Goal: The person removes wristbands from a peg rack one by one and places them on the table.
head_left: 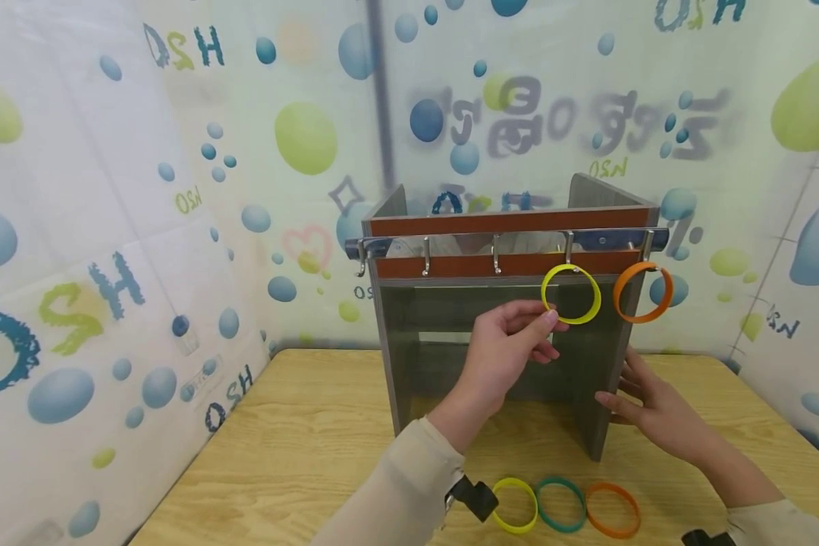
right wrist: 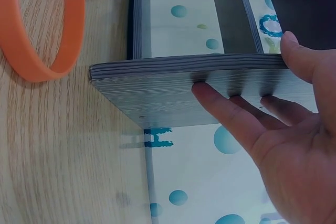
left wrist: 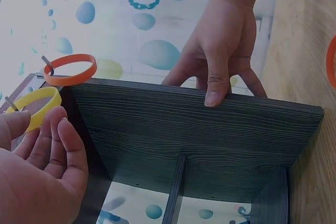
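Observation:
My left hand (head_left: pixel 498 353) pinches a yellow silicone wristband (head_left: pixel 592 312) between thumb and fingers at its lower left side. The top of that band is at the fourth hook (head_left: pixel 569 246) of a grey wooden rack (head_left: pixel 597 379). An orange wristband (head_left: pixel 667 292) hangs from the hook at the far right. Lower down, my right hand (head_left: pixel 662 417) grips the rack's right side panel (right wrist: pixel 173 90). Its thumb lies over the panel's front edge, and the fingertips press the outer face.
On the table (head_left: pixel 314 425), in front of the rack, lie a yellow wristband (head_left: pixel 516 529), a teal wristband (head_left: pixel 563 528) and another orange wristband (head_left: pixel 614 535) in a row. More hooks (head_left: pixel 426 256) line the metal rail to the left. A patterned curtain (head_left: pixel 239 152) stands behind.

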`<state>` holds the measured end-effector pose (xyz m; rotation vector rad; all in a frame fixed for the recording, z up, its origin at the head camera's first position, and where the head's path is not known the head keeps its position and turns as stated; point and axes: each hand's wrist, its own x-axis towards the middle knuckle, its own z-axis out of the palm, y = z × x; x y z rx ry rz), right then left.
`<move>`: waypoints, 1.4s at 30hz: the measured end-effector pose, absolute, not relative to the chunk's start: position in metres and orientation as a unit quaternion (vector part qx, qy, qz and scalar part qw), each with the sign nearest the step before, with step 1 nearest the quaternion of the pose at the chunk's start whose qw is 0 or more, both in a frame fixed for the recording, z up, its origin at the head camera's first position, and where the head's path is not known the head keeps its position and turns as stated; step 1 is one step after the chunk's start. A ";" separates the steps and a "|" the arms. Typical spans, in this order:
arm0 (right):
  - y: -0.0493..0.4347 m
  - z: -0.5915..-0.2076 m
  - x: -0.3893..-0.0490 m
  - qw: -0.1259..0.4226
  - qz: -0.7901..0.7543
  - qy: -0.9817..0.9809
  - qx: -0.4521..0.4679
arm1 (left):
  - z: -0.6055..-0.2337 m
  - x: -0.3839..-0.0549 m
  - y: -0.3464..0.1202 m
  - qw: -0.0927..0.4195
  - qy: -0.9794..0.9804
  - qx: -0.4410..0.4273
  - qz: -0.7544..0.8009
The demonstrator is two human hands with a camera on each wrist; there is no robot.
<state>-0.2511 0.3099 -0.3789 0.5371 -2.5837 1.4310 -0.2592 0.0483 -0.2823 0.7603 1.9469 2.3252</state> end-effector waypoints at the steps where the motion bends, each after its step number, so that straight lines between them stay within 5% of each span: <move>1: 0.310 -0.379 -0.251 0.069 0.475 -0.859 0.178 | -0.282 -0.259 0.048 0.009 0.623 0.243 0.744; 42: 0.312 -0.381 -0.252 0.073 0.468 -0.860 0.187 | -0.253 -0.254 0.044 -0.010 0.627 0.273 0.730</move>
